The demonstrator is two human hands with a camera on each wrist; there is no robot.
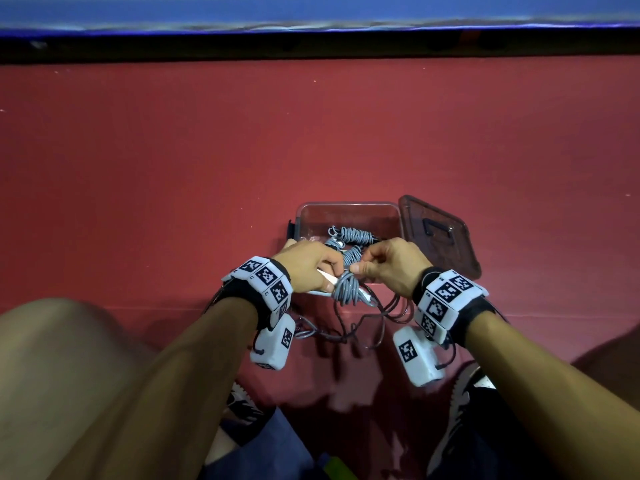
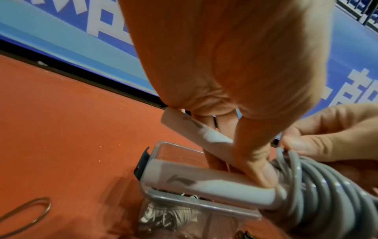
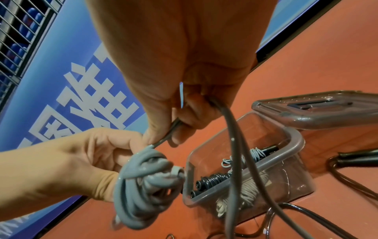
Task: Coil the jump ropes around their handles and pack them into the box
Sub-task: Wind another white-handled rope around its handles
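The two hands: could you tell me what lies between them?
The grey rope coiled around its white handles, seen in the head view between the left hand and right hand.

This looks like an indoor sports hall: a red court floor [image 1: 207, 150] runs up to a long blue barrier board [image 2: 61, 37] with large white characters, with blue seats [image 3: 22, 32] behind a metal railing.
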